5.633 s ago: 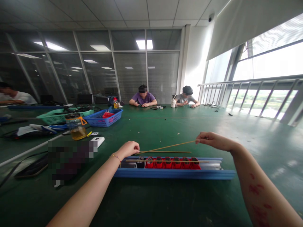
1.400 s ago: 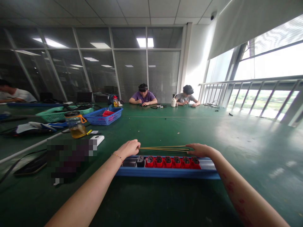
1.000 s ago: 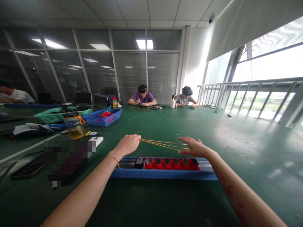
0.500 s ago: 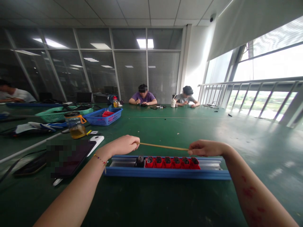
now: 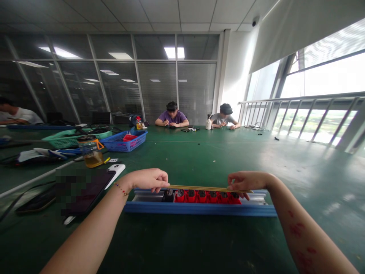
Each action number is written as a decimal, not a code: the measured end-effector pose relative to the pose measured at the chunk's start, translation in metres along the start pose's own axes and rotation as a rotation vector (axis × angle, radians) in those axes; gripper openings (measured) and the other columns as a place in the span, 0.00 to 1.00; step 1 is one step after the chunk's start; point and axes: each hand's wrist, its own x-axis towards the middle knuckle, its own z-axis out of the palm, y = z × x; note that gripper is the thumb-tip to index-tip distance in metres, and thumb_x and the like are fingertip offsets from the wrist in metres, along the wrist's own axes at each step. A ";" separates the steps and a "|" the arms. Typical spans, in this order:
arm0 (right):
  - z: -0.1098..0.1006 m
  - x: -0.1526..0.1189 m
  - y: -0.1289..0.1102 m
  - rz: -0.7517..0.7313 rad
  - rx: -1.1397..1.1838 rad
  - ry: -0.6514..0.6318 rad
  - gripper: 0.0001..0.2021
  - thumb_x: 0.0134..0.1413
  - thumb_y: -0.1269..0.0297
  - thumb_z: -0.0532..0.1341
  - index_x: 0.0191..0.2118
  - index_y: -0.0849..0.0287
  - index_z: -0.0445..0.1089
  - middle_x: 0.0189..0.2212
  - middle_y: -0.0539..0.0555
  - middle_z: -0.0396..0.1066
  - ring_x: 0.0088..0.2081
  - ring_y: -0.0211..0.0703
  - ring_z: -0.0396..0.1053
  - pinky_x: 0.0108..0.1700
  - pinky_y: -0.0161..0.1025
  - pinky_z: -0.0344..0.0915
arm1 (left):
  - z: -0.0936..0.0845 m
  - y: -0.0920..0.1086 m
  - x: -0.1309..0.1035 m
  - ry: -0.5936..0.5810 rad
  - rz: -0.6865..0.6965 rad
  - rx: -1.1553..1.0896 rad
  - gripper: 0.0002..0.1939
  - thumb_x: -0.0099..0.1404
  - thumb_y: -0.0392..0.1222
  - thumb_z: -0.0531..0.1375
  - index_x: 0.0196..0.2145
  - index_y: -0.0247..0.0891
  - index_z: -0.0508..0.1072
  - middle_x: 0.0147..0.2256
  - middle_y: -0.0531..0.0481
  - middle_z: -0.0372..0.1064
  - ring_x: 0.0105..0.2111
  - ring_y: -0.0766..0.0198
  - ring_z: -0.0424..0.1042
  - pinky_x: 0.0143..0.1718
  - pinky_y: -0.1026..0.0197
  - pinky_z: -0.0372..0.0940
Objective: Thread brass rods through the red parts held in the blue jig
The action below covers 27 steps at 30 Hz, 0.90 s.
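A blue rail with a silvery channel lies across the green table in front of me. Inside its channel sit a black connector and, to the right of it, a row of several red connectors. A thin yellowish strip runs along the far edge of the rail, just behind the connectors. My left hand pinches the strip's left end. Near its right end, my right hand grips the strip, with a short piece showing beyond the fingers.
To the left lie a dark tablet, a phone and a jar. A blue basket and a green basket stand behind them. Two people sit across the table, another at far left.
Both hands have brought the strip down and towards me, from above the table behind the rail to the rail's far edge. The strip now lies nearly level. The rail and connectors have not moved.
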 end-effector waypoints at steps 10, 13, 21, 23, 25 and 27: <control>0.002 0.007 0.004 0.103 -0.099 0.052 0.23 0.48 0.41 0.53 0.37 0.59 0.60 0.24 0.52 0.72 0.23 0.41 0.70 0.24 0.33 0.60 | 0.004 -0.002 0.006 -0.046 -0.032 0.031 0.22 0.55 0.61 0.52 0.30 0.38 0.67 0.25 0.53 0.71 0.23 0.67 0.68 0.22 0.68 0.57; 0.002 0.007 0.001 0.124 -0.140 0.064 0.24 0.47 0.40 0.53 0.35 0.59 0.61 0.23 0.51 0.72 0.23 0.41 0.70 0.24 0.33 0.59 | 0.004 0.000 0.006 -0.065 -0.028 0.029 0.22 0.55 0.61 0.52 0.30 0.38 0.67 0.25 0.53 0.71 0.23 0.67 0.68 0.23 0.68 0.57; 0.001 0.007 0.003 0.150 -0.126 0.080 0.26 0.45 0.39 0.54 0.37 0.60 0.62 0.23 0.51 0.72 0.23 0.42 0.71 0.27 0.35 0.61 | 0.005 0.002 0.006 -0.084 -0.028 0.010 0.22 0.55 0.61 0.52 0.31 0.38 0.67 0.25 0.53 0.70 0.23 0.67 0.68 0.23 0.68 0.58; 0.001 0.008 0.006 0.155 -0.139 0.090 0.26 0.44 0.39 0.54 0.37 0.60 0.62 0.22 0.50 0.72 0.23 0.42 0.70 0.27 0.35 0.61 | 0.004 0.002 0.006 -0.081 -0.036 0.008 0.22 0.55 0.62 0.52 0.31 0.38 0.67 0.25 0.53 0.70 0.23 0.67 0.67 0.23 0.67 0.58; 0.001 0.010 0.009 0.172 -0.160 0.098 0.27 0.44 0.38 0.54 0.37 0.60 0.62 0.22 0.51 0.72 0.23 0.42 0.70 0.26 0.34 0.60 | 0.004 0.003 0.005 -0.080 -0.039 0.008 0.22 0.54 0.62 0.52 0.30 0.38 0.67 0.24 0.53 0.70 0.23 0.67 0.67 0.23 0.67 0.58; 0.001 0.012 0.013 0.187 -0.176 0.099 0.27 0.43 0.37 0.54 0.36 0.60 0.62 0.22 0.51 0.72 0.23 0.42 0.70 0.25 0.34 0.59 | 0.004 0.002 0.005 -0.081 -0.038 0.009 0.22 0.55 0.62 0.52 0.30 0.38 0.67 0.24 0.53 0.70 0.23 0.67 0.67 0.23 0.67 0.58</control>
